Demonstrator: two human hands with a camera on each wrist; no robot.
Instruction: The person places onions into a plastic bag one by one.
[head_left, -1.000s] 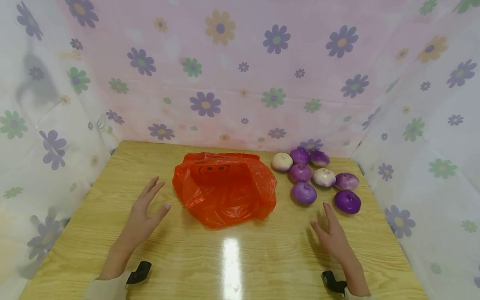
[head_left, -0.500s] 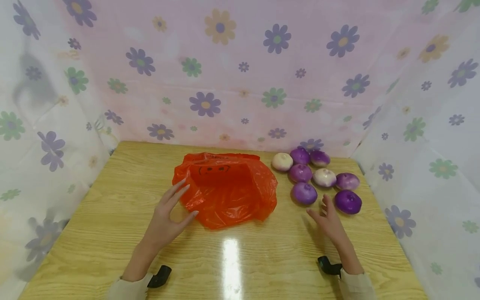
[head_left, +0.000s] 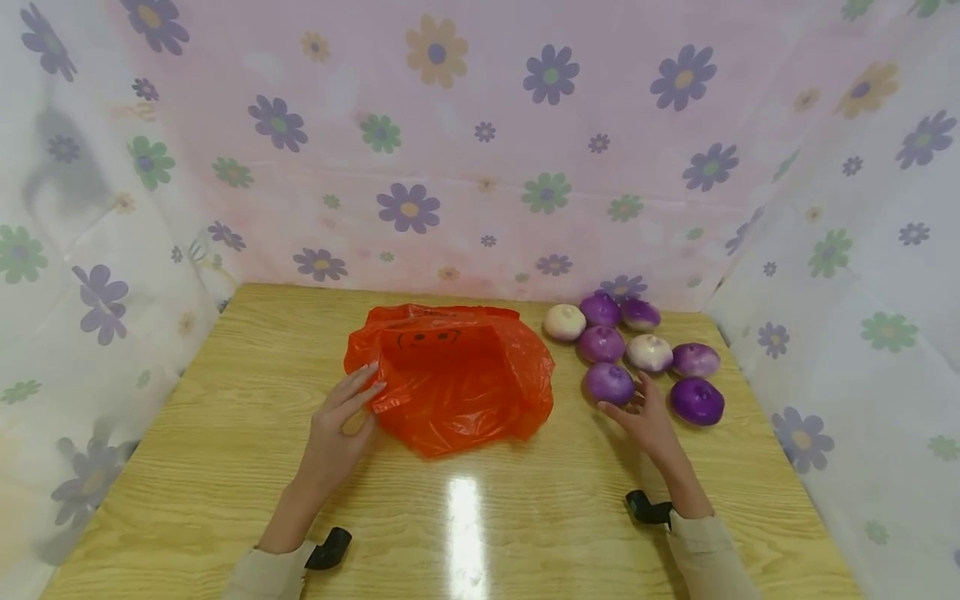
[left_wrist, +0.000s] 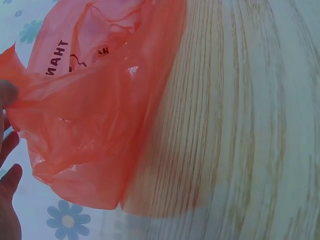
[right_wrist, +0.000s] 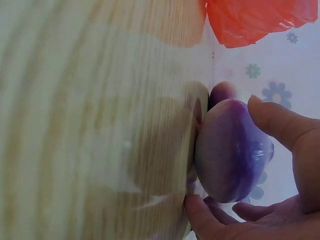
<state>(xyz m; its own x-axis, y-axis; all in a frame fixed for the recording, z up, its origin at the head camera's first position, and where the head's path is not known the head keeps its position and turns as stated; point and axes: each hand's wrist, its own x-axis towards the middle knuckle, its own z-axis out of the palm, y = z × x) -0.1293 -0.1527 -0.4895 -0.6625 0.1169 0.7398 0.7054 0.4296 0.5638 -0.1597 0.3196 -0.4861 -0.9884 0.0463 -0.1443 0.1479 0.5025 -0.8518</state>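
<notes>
A red plastic bag (head_left: 457, 392) lies with its mouth open toward me on the table, and a face is printed inside. My left hand (head_left: 337, 433) pinches the bag's left rim between thumb and fingers; in the left wrist view folds run toward the fingertips (left_wrist: 7, 93). To the right, my right hand (head_left: 648, 421) has its thumb and fingers spread around the nearest purple onion (head_left: 609, 384), close to its surface. In the right wrist view that onion (right_wrist: 232, 152) still sits on the table, with the thumb above its side and fingers low beside it.
Several more onions, purple like the one at the right (head_left: 697, 402) or whitish like the one at the back (head_left: 564, 322), cluster at the table's back right. A flowered cloth (head_left: 480, 167) walls the wooden table (head_left: 525, 517) at the back and sides.
My left hand has moved right onto the bag's rim, and its thumb has drawn toward the fingers. My right hand has moved forward and left to the nearest onion.
</notes>
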